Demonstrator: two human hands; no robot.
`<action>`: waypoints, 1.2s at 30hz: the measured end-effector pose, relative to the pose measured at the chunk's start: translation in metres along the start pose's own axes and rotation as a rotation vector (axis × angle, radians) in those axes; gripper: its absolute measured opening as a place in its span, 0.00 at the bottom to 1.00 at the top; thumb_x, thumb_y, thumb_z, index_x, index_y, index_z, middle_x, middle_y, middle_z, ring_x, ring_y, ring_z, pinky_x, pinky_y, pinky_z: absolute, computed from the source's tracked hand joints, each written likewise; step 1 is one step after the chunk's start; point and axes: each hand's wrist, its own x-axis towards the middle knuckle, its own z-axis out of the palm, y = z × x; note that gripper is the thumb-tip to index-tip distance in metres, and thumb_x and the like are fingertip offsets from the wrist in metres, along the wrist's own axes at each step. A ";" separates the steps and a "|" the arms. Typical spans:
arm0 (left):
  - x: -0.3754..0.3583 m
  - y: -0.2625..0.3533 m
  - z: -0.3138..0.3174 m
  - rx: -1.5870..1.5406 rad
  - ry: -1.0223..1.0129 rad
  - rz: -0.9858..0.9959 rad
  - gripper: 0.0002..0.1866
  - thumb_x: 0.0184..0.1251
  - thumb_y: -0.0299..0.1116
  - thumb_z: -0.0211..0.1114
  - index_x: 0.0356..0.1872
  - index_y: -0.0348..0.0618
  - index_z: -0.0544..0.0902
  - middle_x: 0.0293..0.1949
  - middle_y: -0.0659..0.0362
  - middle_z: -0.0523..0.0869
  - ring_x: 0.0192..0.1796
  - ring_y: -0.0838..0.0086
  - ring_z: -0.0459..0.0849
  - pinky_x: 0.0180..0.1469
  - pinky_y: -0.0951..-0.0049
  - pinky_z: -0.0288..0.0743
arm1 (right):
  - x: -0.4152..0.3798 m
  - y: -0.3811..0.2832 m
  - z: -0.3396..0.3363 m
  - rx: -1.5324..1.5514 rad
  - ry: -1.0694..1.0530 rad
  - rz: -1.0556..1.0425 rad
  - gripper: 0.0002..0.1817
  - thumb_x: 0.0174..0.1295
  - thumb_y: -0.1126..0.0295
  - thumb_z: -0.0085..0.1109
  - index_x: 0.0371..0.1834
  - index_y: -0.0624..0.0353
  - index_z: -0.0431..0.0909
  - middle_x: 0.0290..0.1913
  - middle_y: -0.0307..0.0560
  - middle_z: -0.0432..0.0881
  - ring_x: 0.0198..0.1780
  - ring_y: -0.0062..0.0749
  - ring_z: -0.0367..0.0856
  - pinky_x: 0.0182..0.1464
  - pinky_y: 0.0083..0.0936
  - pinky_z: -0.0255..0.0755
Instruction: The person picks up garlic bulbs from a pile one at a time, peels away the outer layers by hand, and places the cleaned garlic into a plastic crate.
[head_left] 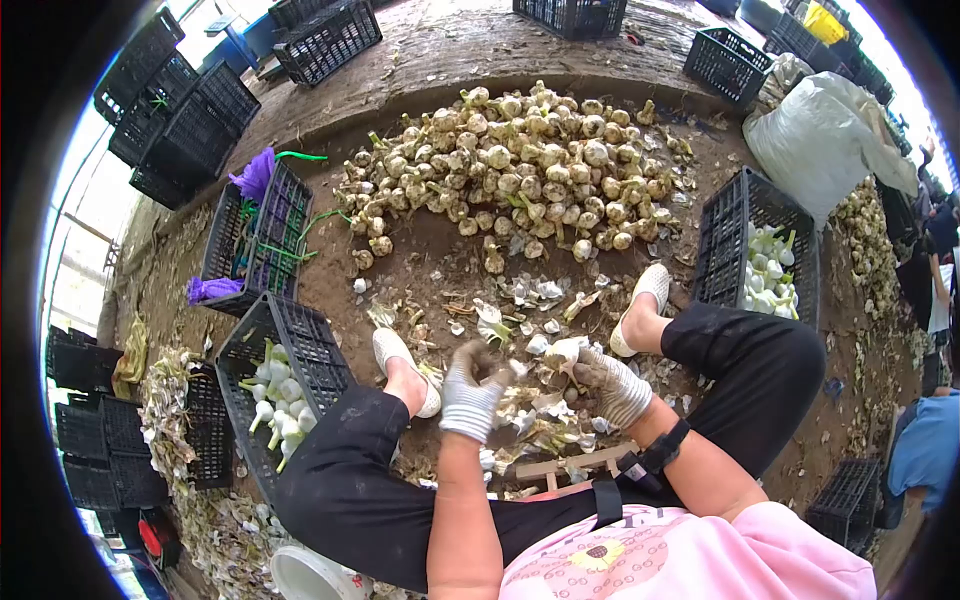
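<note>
My left hand (472,391), in a white glove with dirty fingertips, is over the ground between my knees. Its fingers are curled but apart, and I see nothing held in them. A blurred white scrap of garlic skin (517,369) is just beside it. In the matching glove, my right hand (613,386) grips a pale garlic bulb (566,351) at its fingertips. Loose garlic skins (540,292) litter the soil around both hands. Farther out lies a big heap of unpeeled garlic bulbs (530,160).
Clean white garlic fills part of the left black crate (325,345) and the right black crate (722,235). Another crate (225,245) holds purple netting. A white sack (815,140) stands at right, a white bucket (305,575) near my left hip. Another person (925,450) sits at right.
</note>
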 end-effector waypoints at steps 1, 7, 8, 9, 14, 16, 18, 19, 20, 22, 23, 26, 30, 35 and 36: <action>-0.004 0.006 0.008 0.001 0.023 0.110 0.21 0.48 0.23 0.68 0.48 0.38 0.76 0.38 0.57 0.79 0.37 0.75 0.77 0.41 0.77 0.75 | 0.001 -0.002 0.000 0.008 0.018 0.017 0.28 0.55 0.55 0.63 0.56 0.54 0.68 0.41 0.36 0.77 0.31 0.15 0.75 0.33 0.16 0.73; -0.028 0.067 0.041 0.595 0.107 0.707 0.12 0.47 0.33 0.69 0.34 0.42 0.81 0.33 0.54 0.82 0.35 0.60 0.80 0.42 0.64 0.71 | 0.004 0.008 -0.002 0.028 0.043 -0.040 0.26 0.58 0.53 0.59 0.56 0.53 0.67 0.42 0.37 0.77 0.31 0.16 0.77 0.37 0.22 0.77; -0.024 0.062 0.048 0.625 0.140 0.755 0.11 0.47 0.32 0.69 0.33 0.43 0.81 0.32 0.54 0.82 0.34 0.61 0.80 0.42 0.63 0.70 | 0.007 0.016 -0.006 0.032 0.021 -0.067 0.26 0.59 0.53 0.58 0.57 0.52 0.66 0.43 0.37 0.76 0.36 0.18 0.77 0.40 0.22 0.76; -0.020 0.058 0.053 0.655 0.174 0.803 0.09 0.47 0.32 0.68 0.31 0.45 0.81 0.30 0.55 0.82 0.34 0.61 0.79 0.42 0.63 0.69 | 0.012 0.025 -0.008 0.031 0.044 -0.111 0.26 0.59 0.53 0.58 0.56 0.52 0.66 0.43 0.36 0.76 0.37 0.19 0.77 0.41 0.21 0.76; -0.019 0.067 0.060 0.863 0.097 0.785 0.08 0.46 0.31 0.68 0.29 0.47 0.80 0.28 0.56 0.82 0.33 0.60 0.79 0.42 0.62 0.68 | 0.022 0.041 -0.019 0.001 0.057 -0.132 0.25 0.59 0.54 0.59 0.55 0.53 0.68 0.43 0.34 0.76 0.41 0.19 0.75 0.40 0.17 0.73; -0.018 0.071 0.058 0.931 0.068 0.740 0.05 0.49 0.27 0.66 0.28 0.44 0.79 0.27 0.57 0.81 0.30 0.67 0.79 0.39 0.67 0.71 | 0.009 0.025 -0.008 -0.039 0.048 -0.029 0.23 0.58 0.54 0.60 0.53 0.54 0.70 0.41 0.32 0.76 0.34 0.15 0.75 0.32 0.13 0.70; -0.012 0.061 0.058 0.328 -0.014 0.456 0.03 0.53 0.24 0.63 0.27 0.42 0.78 0.26 0.58 0.81 0.29 0.73 0.78 0.35 0.72 0.72 | 0.001 0.020 -0.007 0.076 -0.055 0.006 0.23 0.58 0.54 0.60 0.52 0.53 0.70 0.40 0.32 0.76 0.32 0.14 0.75 0.29 0.12 0.68; -0.008 0.057 0.058 0.030 -0.056 0.309 0.02 0.54 0.22 0.62 0.27 0.41 0.78 0.26 0.59 0.80 0.28 0.77 0.78 0.34 0.75 0.72 | -0.003 0.017 -0.005 0.136 -0.105 0.020 0.23 0.58 0.54 0.60 0.52 0.53 0.70 0.39 0.32 0.76 0.31 0.14 0.74 0.28 0.12 0.68; -0.002 0.054 0.055 -0.202 -0.030 0.181 0.05 0.57 0.20 0.55 0.32 0.39 0.78 0.23 0.64 0.76 0.23 0.84 0.70 0.24 0.81 0.68 | -0.005 0.012 0.001 0.162 -0.019 0.056 0.23 0.57 0.55 0.62 0.52 0.53 0.70 0.37 0.33 0.76 0.32 0.16 0.75 0.28 0.13 0.68; 0.003 0.061 0.053 -0.521 0.022 0.125 0.06 0.58 0.21 0.57 0.35 0.41 0.77 0.24 0.65 0.75 0.26 0.84 0.70 0.29 0.82 0.69 | -0.007 0.011 0.000 0.198 -0.017 0.080 0.23 0.57 0.57 0.62 0.52 0.52 0.70 0.37 0.33 0.77 0.33 0.17 0.76 0.29 0.14 0.69; 0.000 0.064 0.054 -0.644 0.048 0.088 0.06 0.58 0.21 0.58 0.36 0.41 0.77 0.25 0.65 0.75 0.26 0.84 0.70 0.30 0.82 0.70 | -0.008 0.012 -0.002 0.216 -0.019 0.095 0.22 0.57 0.57 0.62 0.52 0.52 0.70 0.37 0.33 0.77 0.34 0.18 0.76 0.29 0.15 0.70; -0.012 0.067 0.056 0.120 -0.131 0.522 0.13 0.60 0.38 0.63 0.34 0.37 0.77 0.32 0.52 0.81 0.32 0.69 0.81 0.35 0.72 0.75 | -0.005 0.018 -0.008 0.118 -0.083 0.114 0.22 0.55 0.54 0.62 0.49 0.52 0.72 0.37 0.35 0.78 0.34 0.19 0.77 0.31 0.17 0.72; -0.014 0.057 0.052 0.536 -0.188 0.602 0.14 0.64 0.39 0.56 0.34 0.36 0.79 0.26 0.47 0.80 0.30 0.57 0.81 0.32 0.68 0.74 | -0.012 0.012 0.006 -0.143 -0.091 0.110 0.18 0.57 0.53 0.59 0.42 0.54 0.74 0.29 0.33 0.75 0.29 0.16 0.72 0.27 0.15 0.67; -0.008 0.038 0.046 -0.356 -0.272 -0.183 0.20 0.69 0.44 0.52 0.25 0.36 0.78 0.22 0.58 0.81 0.26 0.76 0.80 0.27 0.74 0.74 | -0.008 0.020 0.000 -0.292 -0.176 0.030 0.18 0.58 0.55 0.57 0.43 0.57 0.74 0.28 0.34 0.75 0.28 0.15 0.70 0.26 0.12 0.62; 0.002 0.016 0.048 -0.406 -0.254 -0.214 0.20 0.66 0.46 0.55 0.26 0.38 0.78 0.22 0.58 0.81 0.25 0.75 0.80 0.26 0.77 0.75 | -0.006 0.021 -0.007 -0.333 -0.234 0.066 0.19 0.59 0.55 0.57 0.45 0.58 0.74 0.29 0.34 0.75 0.28 0.15 0.71 0.27 0.13 0.64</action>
